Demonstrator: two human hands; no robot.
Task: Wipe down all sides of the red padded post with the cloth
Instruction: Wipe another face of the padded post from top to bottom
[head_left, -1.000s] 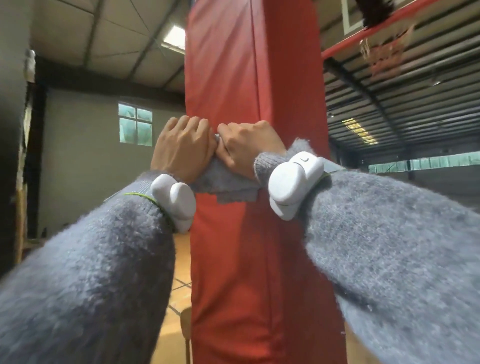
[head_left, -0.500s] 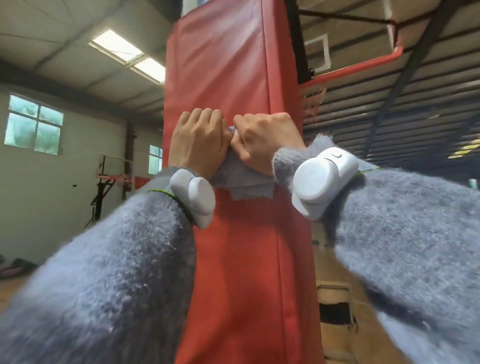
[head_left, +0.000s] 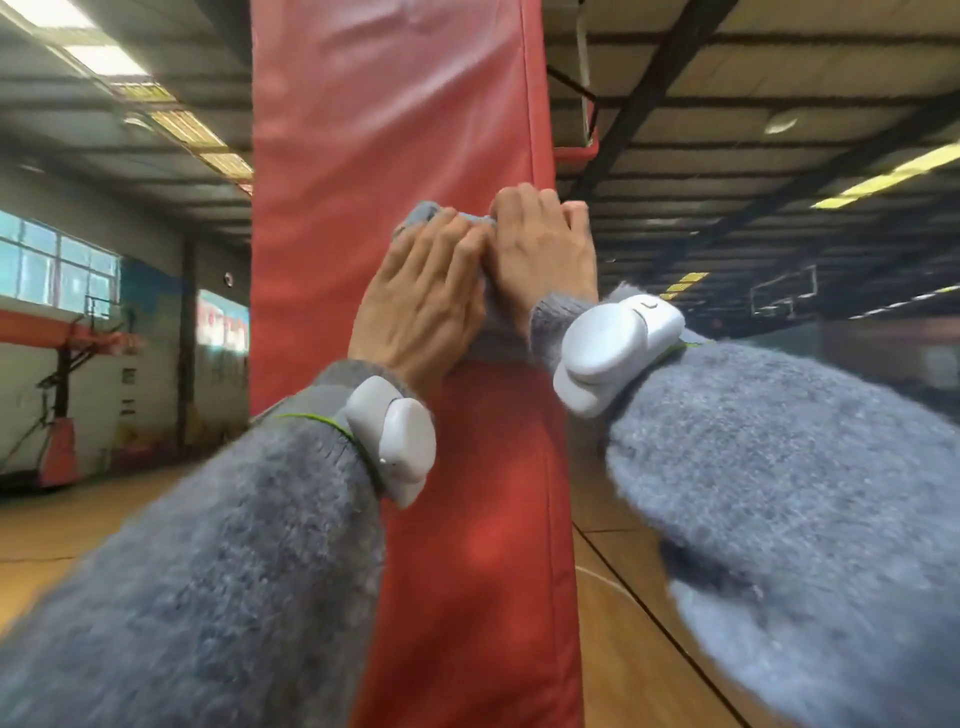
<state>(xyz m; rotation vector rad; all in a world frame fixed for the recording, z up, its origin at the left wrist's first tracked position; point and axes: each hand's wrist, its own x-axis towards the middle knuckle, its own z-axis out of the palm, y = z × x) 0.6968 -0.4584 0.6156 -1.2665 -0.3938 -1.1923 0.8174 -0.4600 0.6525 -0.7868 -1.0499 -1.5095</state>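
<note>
One red padded post (head_left: 395, 156), one grey cloth (head_left: 423, 214). The left hand (head_left: 421, 306) and right hand (head_left: 545, 260), touching, both clutch the cloth against the post's right edge. The hands hide most of the cloth, and the post's ends are cut off.

Quick count for you: one red padded post (head_left: 395, 156), one grey cloth (head_left: 426, 213), your two hands, left hand (head_left: 421, 306) and right hand (head_left: 545, 249), two white wrist trackers (head_left: 392, 441) (head_left: 618, 348), two fuzzy grey sleeves (head_left: 234, 571) (head_left: 805, 467), one red hoop stand (head_left: 67, 364), and one far backboard (head_left: 784, 296).
</note>
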